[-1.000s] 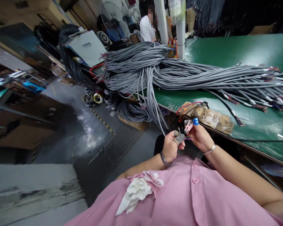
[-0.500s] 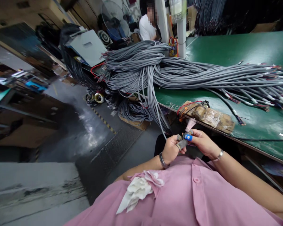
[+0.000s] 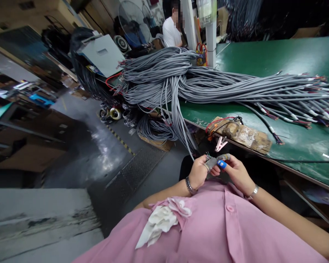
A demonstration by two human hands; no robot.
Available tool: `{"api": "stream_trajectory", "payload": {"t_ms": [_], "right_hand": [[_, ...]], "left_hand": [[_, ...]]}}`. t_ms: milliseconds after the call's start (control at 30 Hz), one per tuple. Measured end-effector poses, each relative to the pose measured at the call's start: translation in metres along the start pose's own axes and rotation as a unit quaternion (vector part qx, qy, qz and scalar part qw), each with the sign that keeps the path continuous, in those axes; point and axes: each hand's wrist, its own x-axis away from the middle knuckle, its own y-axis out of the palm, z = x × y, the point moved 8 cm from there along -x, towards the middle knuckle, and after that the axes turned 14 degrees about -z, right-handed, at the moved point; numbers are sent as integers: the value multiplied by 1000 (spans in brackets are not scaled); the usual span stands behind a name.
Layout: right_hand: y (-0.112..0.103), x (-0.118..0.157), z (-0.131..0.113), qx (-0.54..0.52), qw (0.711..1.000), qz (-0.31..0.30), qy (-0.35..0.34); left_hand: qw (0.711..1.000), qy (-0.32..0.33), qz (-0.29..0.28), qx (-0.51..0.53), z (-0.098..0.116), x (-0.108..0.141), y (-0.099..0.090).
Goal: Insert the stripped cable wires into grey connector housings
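Observation:
My left hand (image 3: 199,172) is closed with thumb and fingertip in grey covers. It pinches the end of a grey cable (image 3: 191,155), and thin coloured wires (image 3: 207,156) stick up above the thumb. Right beside it, my right hand (image 3: 237,173) has its thumb, in a blue cover, drawn close to the index finger, in a grey cover. What lies between these fingertips is too small to make out. A pink clip (image 3: 220,144) sits just above my hands at the bench edge.
Grey cables (image 3: 224,86) with stripped ends lie in a large bundle across the green bench (image 3: 268,54). At its front edge is a wooden block (image 3: 244,137) with wires. A coil of cable (image 3: 156,129) rests below. Behind the bench sits a person in white (image 3: 171,32).
My right hand has shifted slightly right and down. Wire ends now show above my left thumb. The pink clip has turned, showing its two arms apart.

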Motion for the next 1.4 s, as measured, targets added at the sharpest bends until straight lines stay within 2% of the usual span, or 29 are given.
{"api": "stream_trajectory", "payload": {"t_ms": [67,167,233,267,333,400,467,533,600,700,800,867,1000,1100,1267,1400], "right_hand": [[2,0,-2,-8,1000,19,-2],[5,-8,-4,-7,999,-13,38],[-2,-15,-12,15,999,-8,41],[-8,-17,-18,34,999,8,30],[-17,-21,-25,61,998,28,8],[-23,-20,-22,65,997,29,5],[-28,-14,-13,32,998,49,9],[-26,-7,-2,-14,998,57,22],[-13,-4,2,-28,999,18,35],[12,-5,-7,-31,998,-51,31],[21,-7,-12,-54,997,-51,32],[21,-9,-7,-62,996,-47,50],[20,-11,5,-43,995,-51,76],[15,-11,4,-15,998,-17,66],[17,-11,2,-51,997,-17,61],[19,-11,1,-50,997,-26,55]], "left_hand": [[999,-14,-38,-11,0,0,7],[986,-51,-143,-64,-6,6,22],[972,-73,-198,-107,-14,12,29],[969,-75,-205,-120,-17,14,29],[977,-71,-179,-97,-21,14,22],[991,-47,-116,-44,-19,10,9],[999,-12,-47,5,-14,7,-5],[999,10,-3,32,-10,6,-12],[999,10,1,37,-8,6,-9],[999,-2,-30,23,-5,6,1],[996,-14,-84,-23,-1,6,9],[990,-11,-114,-84,2,7,10],[973,25,-127,-190,7,12,7],[981,51,-91,-166,8,14,1],[997,66,16,-34,2,16,-15],[996,73,47,8,-3,15,-20]]}}
